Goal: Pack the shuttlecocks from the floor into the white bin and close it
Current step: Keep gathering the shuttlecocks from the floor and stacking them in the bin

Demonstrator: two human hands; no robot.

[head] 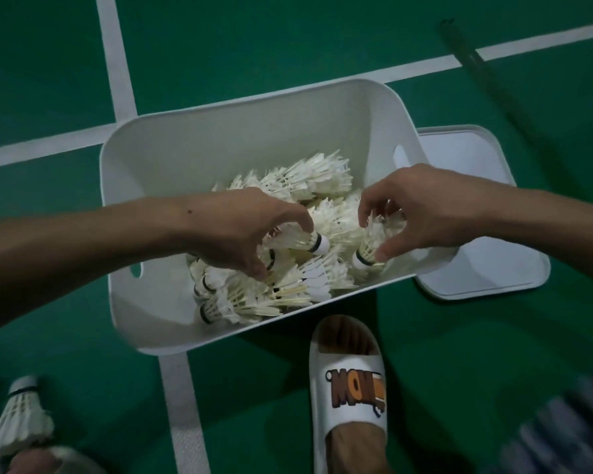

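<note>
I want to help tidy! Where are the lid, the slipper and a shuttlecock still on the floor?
lid (486, 278), head view, its flat top.
slipper (355, 395), head view, its printed strap.
shuttlecock on the floor (19, 422), head view, its feathers.

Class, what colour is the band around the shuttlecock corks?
Black; see the shuttlecock in the head view.

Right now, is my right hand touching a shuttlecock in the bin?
Touching. The head view shows the right hand pinching a shuttlecock over the white bin: thumb near its cork end, fingers curled on its feathers.
</note>
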